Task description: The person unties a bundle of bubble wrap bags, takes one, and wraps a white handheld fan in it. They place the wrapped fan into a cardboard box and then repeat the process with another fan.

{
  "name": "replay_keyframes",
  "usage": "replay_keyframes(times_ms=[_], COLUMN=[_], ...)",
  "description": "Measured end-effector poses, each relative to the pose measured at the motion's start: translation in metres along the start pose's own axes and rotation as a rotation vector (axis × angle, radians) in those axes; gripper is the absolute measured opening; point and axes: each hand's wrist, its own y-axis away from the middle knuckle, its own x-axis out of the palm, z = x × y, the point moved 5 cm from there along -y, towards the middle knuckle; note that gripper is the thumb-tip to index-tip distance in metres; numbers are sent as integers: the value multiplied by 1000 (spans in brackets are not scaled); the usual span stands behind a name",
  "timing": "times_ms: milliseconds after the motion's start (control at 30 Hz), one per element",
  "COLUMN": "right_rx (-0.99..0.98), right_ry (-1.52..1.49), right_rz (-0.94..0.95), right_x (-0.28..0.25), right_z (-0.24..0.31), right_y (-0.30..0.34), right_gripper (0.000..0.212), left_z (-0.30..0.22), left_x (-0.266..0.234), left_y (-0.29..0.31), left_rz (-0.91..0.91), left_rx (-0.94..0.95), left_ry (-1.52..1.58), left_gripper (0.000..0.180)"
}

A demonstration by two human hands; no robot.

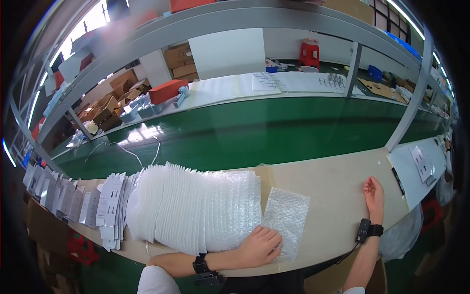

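A long row of clear bubble-wrap bags [196,210] leans in a dense stack across the left half of the table. Beside its right end, a single bubble-wrap bag [289,215] lies flat. My left hand [261,245] is on the lower left edge of this bag, against the stack, its fingers bent and closed on the edge; the fingertips are partly hidden. Out to the right, my right hand [374,196] hovers over or rests on the table, fingers curled in, with nothing visible in them. Both wrists wear black straps with small devices.
Folded white cartons [110,210] stand in rows at the far left. A black marker [398,181] and a white printed sheet [422,164] lie at the right. Beyond the table [333,196] runs a green conveyor belt [293,125], with grey frame posts [413,98] at the side.
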Motion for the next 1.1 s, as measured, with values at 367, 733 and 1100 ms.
replay_keyframes(times_ms=[367, 733, 1100], right_rx=[-27, -44, -76], right_ry=[35, -34, 23], right_rz=[27, 117, 33], right_x=[-3, 4, -1], right_z=[-7, -18, -3], right_y=[-1, -11, 5], right_gripper=[8, 13, 11], left_z=[5, 5, -18], left_x=[-1, 4, -5], left_y=[8, 2, -8], left_rz=[-19, -48, -32], left_rx=[11, 40, 46], left_ry=[5, -19, 97], left_gripper=[13, 16, 24])
